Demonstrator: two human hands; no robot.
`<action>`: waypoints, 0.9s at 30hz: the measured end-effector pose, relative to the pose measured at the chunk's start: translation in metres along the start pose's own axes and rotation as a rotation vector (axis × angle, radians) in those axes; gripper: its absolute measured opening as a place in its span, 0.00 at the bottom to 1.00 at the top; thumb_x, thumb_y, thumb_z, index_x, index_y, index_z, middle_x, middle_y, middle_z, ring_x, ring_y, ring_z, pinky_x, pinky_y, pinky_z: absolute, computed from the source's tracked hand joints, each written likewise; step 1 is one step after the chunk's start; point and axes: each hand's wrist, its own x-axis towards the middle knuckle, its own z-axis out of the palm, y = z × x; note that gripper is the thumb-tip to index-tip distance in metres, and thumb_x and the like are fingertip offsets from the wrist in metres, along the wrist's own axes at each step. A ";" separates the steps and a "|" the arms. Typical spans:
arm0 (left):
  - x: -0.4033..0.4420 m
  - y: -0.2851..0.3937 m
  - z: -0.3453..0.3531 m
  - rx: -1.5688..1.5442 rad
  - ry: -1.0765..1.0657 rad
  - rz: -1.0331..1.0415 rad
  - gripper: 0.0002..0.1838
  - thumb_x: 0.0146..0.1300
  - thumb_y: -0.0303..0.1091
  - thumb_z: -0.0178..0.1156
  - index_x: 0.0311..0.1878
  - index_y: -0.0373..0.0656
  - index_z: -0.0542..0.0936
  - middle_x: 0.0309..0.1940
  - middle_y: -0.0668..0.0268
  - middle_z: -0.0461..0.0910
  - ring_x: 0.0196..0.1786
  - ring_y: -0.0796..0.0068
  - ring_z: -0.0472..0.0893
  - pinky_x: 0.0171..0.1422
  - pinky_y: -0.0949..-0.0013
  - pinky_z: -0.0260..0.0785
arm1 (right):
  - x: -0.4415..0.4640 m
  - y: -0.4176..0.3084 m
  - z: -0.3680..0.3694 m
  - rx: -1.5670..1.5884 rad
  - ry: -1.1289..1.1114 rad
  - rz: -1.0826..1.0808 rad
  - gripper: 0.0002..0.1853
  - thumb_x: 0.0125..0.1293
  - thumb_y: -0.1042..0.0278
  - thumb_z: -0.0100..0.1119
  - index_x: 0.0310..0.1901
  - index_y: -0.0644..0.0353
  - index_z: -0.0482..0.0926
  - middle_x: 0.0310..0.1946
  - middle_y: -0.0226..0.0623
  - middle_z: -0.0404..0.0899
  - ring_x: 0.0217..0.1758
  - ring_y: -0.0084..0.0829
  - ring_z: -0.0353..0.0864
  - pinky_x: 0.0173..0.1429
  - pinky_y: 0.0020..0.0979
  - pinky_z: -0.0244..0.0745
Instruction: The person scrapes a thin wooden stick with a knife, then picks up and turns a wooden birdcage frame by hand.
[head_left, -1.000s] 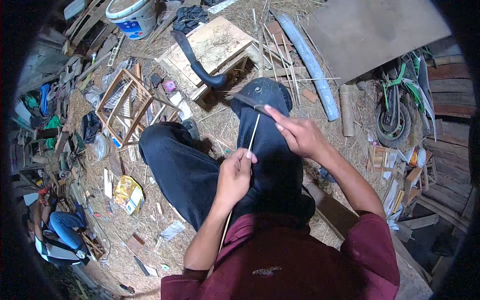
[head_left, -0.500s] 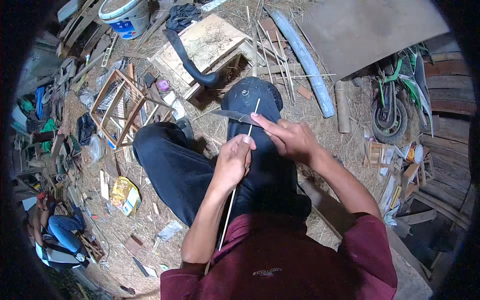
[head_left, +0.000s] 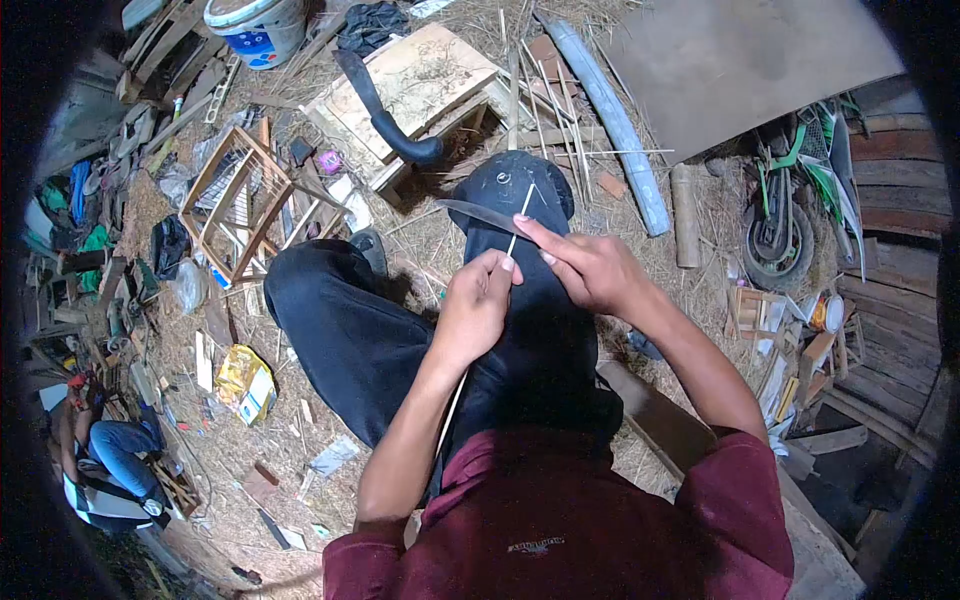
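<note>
A thin pale stick [head_left: 453, 408] runs from beside my lap up through my left hand [head_left: 478, 305], which is closed around it near the knee. Its upper end stands out past the knife [head_left: 480, 213]. My right hand [head_left: 590, 270] grips that knife, index finger and thumb close to the blade; the handle is hidden in the palm. The blade crosses the stick just above my left fingertips, over the dark-trousered knee [head_left: 515, 180]. Both hands are close together.
A low wooden bench [head_left: 420, 85] bears a curved-handled machete [head_left: 375, 110]. Left of it lie a wooden frame [head_left: 235, 205] and a bucket [head_left: 257, 30]. A bluish pole [head_left: 610, 125] and a motorbike [head_left: 800, 190] are at right. Another person [head_left: 115, 450] sits at far left.
My left hand has moved up the stick and closer to the knife. More of the stick has come out beyond the blade than a second ago.
</note>
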 end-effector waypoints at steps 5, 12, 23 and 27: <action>-0.012 -0.002 -0.003 0.086 0.044 0.039 0.15 0.75 0.35 0.47 0.32 0.39 0.75 0.16 0.76 0.63 0.21 0.87 0.61 0.24 0.74 0.52 | -0.004 -0.008 0.000 -0.140 -0.030 0.048 0.31 0.66 0.63 0.55 0.70 0.26 0.64 0.20 0.45 0.74 0.22 0.50 0.79 0.27 0.47 0.77; -0.029 0.000 -0.005 0.104 0.106 -0.007 0.15 0.75 0.32 0.46 0.30 0.39 0.74 0.15 0.76 0.61 0.20 0.87 0.60 0.24 0.73 0.51 | -0.002 -0.014 0.002 -0.143 -0.033 0.058 0.31 0.67 0.66 0.55 0.70 0.29 0.64 0.20 0.44 0.73 0.22 0.49 0.78 0.27 0.46 0.76; -0.073 0.001 -0.033 -0.227 0.085 -0.153 0.15 0.78 0.39 0.44 0.39 0.42 0.76 0.13 0.78 0.62 0.14 0.88 0.57 0.19 0.78 0.49 | 0.003 0.012 0.000 0.151 0.170 0.086 0.29 0.72 0.66 0.48 0.73 0.45 0.60 0.41 0.59 0.80 0.35 0.52 0.83 0.41 0.42 0.80; -0.036 0.017 -0.028 -0.302 -0.052 -0.075 0.16 0.78 0.42 0.43 0.45 0.39 0.74 0.14 0.77 0.61 0.12 0.86 0.56 0.16 0.77 0.48 | -0.002 0.002 -0.008 0.377 0.247 0.210 0.26 0.76 0.64 0.42 0.73 0.59 0.58 0.43 0.49 0.80 0.38 0.37 0.83 0.45 0.34 0.76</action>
